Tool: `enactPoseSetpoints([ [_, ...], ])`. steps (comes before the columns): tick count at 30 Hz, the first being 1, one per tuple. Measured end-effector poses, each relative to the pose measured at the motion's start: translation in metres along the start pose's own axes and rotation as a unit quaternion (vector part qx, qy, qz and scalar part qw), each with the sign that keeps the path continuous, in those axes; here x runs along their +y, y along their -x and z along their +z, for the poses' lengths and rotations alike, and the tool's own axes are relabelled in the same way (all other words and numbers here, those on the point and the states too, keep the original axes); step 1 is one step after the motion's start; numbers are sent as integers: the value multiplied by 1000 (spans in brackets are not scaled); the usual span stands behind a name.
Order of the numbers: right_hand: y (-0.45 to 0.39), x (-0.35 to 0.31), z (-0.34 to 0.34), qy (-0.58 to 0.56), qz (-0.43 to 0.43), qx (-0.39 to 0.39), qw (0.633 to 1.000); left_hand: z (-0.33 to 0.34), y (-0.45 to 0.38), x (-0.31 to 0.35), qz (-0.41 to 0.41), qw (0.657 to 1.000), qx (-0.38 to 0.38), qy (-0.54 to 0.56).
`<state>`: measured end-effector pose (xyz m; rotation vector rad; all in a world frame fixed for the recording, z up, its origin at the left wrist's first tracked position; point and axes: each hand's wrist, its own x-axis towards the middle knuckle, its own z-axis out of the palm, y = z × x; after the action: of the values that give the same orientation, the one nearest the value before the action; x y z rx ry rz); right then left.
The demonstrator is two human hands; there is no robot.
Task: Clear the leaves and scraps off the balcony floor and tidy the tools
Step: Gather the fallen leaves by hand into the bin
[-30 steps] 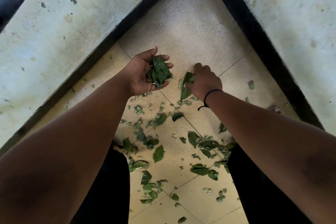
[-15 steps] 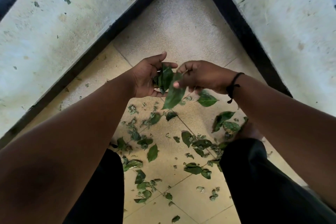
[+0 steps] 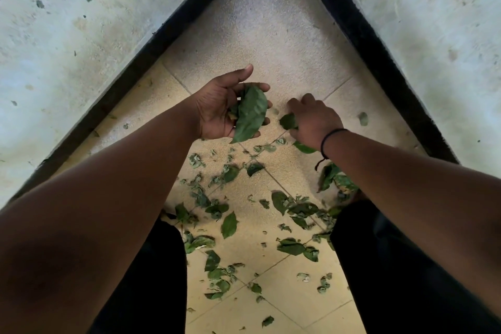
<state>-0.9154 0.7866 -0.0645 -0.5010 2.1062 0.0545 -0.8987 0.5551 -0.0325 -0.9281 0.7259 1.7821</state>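
a person's cupped left hand (image 3: 222,108) holds gathered leaves (image 3: 250,114) while the right hand (image 3: 311,120) pinches another off the tiled floor (image 3: 271,35); gathering continues, with many scattered leaves (image 3: 290,209) left.

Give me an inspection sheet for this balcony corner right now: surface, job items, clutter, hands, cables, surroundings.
Surface: beige speckled tiled floor, bare toward the corner.
Job's things: scattered green leaves and scraps lie on the tiles between the person's legs; one small leaf scrap lies apart on the right; no tools seen.
Clutter: nothing seen beyond the leaves.
Hands: left hand, palm up, holds a bunch of large green leaves; right hand, palm down at the floor, grips a green leaf.
Cables: nothing seen; a black wrist cord on the right wrist.
Surroundings: stained pale walls with black skirting.
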Motion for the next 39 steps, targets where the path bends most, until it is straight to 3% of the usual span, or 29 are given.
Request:
enactPoseSetpoints([
  [5, -13, 3, -8, -99, 28, -18, 994, -6, 2, -14, -17, 999, -41, 30],
  [9, -17, 18, -22, -171, 44, -34, 984, -3, 1, -22, -11, 999, -27, 31],
  [11, -14, 24, -33, -262, 64, -50, 962, 0, 1, -22, -11, 999, -9, 29],
  [15, 12, 15, -63, -459, 77, -81, 881, -2, 0, -20, 11, 999, 12, 32],
  [20, 41, -31, -79, -551, 5, -108, 828, 1, 0, -16, 33, 998, 33, 34],
  [22, 44, -42, -76, -538, 3, -63, 841, 3, 1, -13, 40, 998, 33, 43],
  [25, 33, -28, -62, -536, 90, 84, 835, 5, 3, -8, 41, 997, 32, 61],
  [27, 24, -4, -43, -446, 150, 130, 873, 4, 4, -5, 37, 996, 37, 67],
  [30, 20, 24, -10, -226, 143, 43, 963, 4, 2, -2, 34, 995, 41, 79],
  [34, 13, 30, 10, -35, 45, -3, 998, 5, 2, -2, 30, 995, 36, 91],
  [37, 4, 27, 3, -13, 47, -15, 999, 8, 2, -2, 19, 996, 34, 84],
  [39, 3, 25, -6, -119, 81, -12, 990, 10, 2, -3, 23, 995, 39, 85],
])
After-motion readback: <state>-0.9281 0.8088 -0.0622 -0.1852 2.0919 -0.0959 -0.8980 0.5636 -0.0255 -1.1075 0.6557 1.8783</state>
